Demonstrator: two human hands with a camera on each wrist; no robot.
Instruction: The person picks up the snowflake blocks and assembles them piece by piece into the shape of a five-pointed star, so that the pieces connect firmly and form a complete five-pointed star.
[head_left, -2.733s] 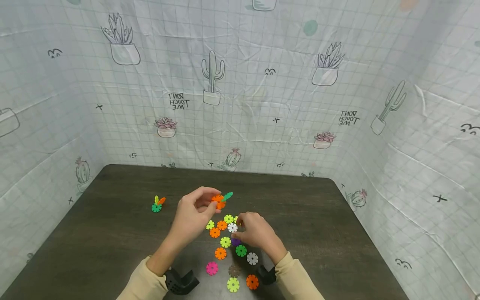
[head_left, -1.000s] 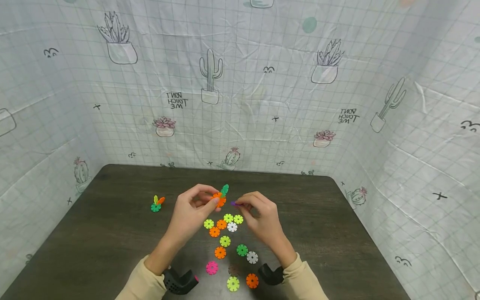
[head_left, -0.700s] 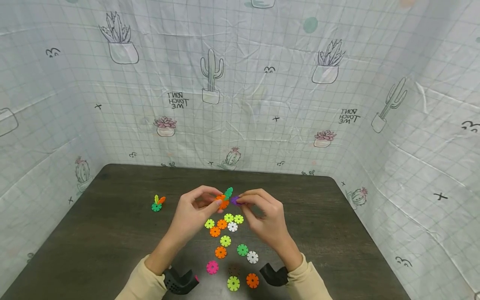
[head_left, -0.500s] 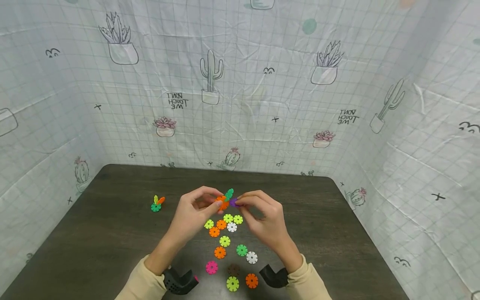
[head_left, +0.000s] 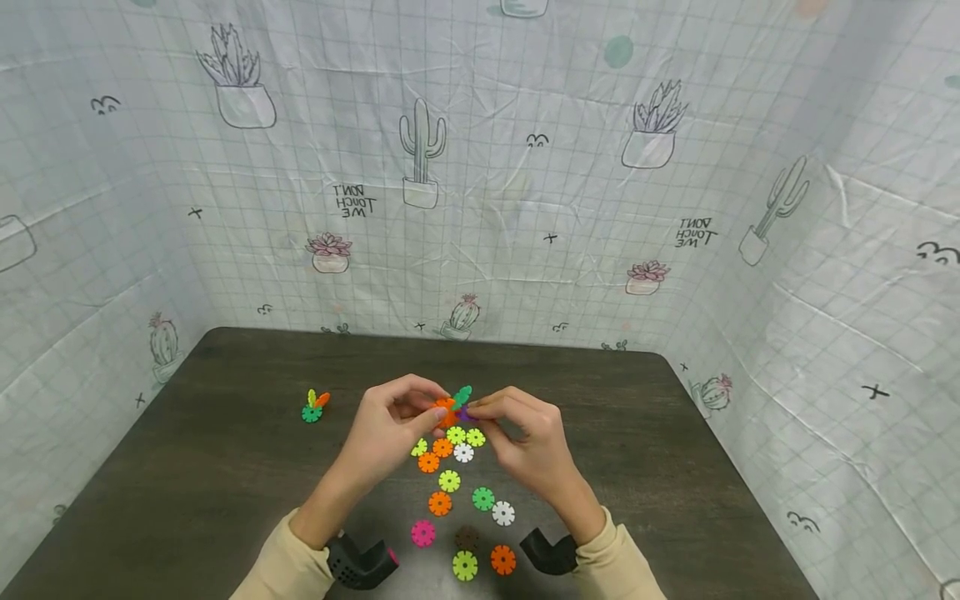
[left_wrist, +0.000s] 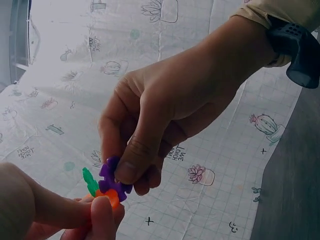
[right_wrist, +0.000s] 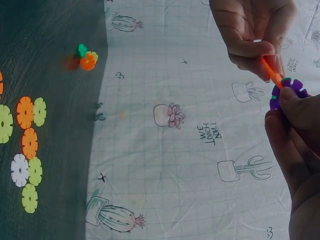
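Observation:
My left hand (head_left: 396,421) pinches an orange notched disc (head_left: 446,410) between thumb and fingers, above the table. A green disc (head_left: 462,396) stands out at an angle from the orange one's upper right side. Between thumb and forefinger, my right hand (head_left: 525,429) pinches a purple notched disc (left_wrist: 113,181). The purple disc's edge meets the orange disc in the left wrist view; whether their slots are locked together I cannot tell. Fingers partly cover both discs. Just below the hands, yellow-green discs (head_left: 456,435) and a white disc (head_left: 463,452) lie flat.
More loose discs lie toward the near edge, among them a pink disc (head_left: 423,533), a brown disc (head_left: 467,537) and a green disc (head_left: 483,498). A joined green, orange and yellow piece (head_left: 312,412) sits at left on the dark table (head_left: 195,467). Patterned cloth hangs behind.
My right hand has picked the purple disc off the table and brought it up against the orange disc. My left hand has shifted slightly right, still holding the orange and green discs.

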